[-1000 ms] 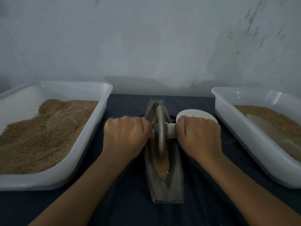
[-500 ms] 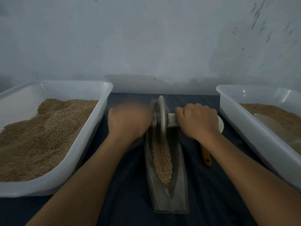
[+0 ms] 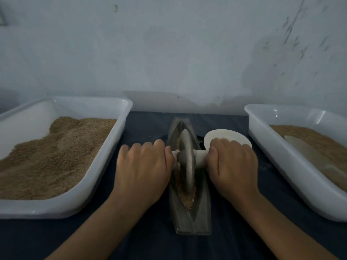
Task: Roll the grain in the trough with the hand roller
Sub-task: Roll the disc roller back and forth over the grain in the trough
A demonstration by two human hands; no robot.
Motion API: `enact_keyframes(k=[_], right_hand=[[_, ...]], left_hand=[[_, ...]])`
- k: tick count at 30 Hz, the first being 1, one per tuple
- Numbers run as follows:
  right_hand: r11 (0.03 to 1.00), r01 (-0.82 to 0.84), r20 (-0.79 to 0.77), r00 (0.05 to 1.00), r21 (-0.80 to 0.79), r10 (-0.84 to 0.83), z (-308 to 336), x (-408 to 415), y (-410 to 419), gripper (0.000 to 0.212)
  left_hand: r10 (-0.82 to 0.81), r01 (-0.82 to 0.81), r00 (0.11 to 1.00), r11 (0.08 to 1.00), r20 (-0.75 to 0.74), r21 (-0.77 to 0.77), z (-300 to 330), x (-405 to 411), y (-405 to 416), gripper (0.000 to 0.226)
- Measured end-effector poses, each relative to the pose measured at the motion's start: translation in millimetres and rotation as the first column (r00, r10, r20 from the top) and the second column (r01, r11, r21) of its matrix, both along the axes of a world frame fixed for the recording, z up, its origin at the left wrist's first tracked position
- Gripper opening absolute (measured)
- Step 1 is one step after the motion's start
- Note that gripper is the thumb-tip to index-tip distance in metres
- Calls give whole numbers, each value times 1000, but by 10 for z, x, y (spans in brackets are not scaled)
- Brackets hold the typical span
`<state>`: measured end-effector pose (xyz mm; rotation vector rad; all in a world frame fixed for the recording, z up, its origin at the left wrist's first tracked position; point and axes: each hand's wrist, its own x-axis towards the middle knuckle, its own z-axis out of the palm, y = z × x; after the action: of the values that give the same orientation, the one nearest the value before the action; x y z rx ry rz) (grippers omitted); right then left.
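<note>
Grey roller (image 3: 186, 160) between gripping hands

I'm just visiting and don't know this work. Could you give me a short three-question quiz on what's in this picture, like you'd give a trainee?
1. True or false: both hands grip the handle of the roller, the left hand on one side of the wheel and the right hand on the other.
2. Where does the roller's wheel stand? A) in the left tub B) in the trough C) on the white dish
3. Fill in: the grain in the trough lies on the ____ side of the wheel, towards the person.

Key: 1 true; 2 B; 3 near
</note>
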<state>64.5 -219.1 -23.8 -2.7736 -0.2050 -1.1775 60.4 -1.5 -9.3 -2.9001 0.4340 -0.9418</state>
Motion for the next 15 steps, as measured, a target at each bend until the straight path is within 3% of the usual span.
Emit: enact_keyframes(k=[4, 7, 12, 15], right_hand=[[1000, -23, 15, 1000, 8, 23, -1, 111, -18, 37], [998, 39, -80, 996, -57, -43, 110, 359, 6, 46], [978, 126, -300, 938, -163, -171, 229, 811, -62, 45], [978, 147, -324, 927, -146, -187, 232, 794, -34, 41]], left_hand=[[6, -6, 1000, 998, -1, 65, 18, 60, -46, 54], [-18, 23, 999, 989, -39, 143, 5, 333, -23, 25], [54, -40, 993, 990, -106, 132, 110, 883, -133, 23], [56, -42, 991, 993, -123, 112, 145, 963, -148, 22]])
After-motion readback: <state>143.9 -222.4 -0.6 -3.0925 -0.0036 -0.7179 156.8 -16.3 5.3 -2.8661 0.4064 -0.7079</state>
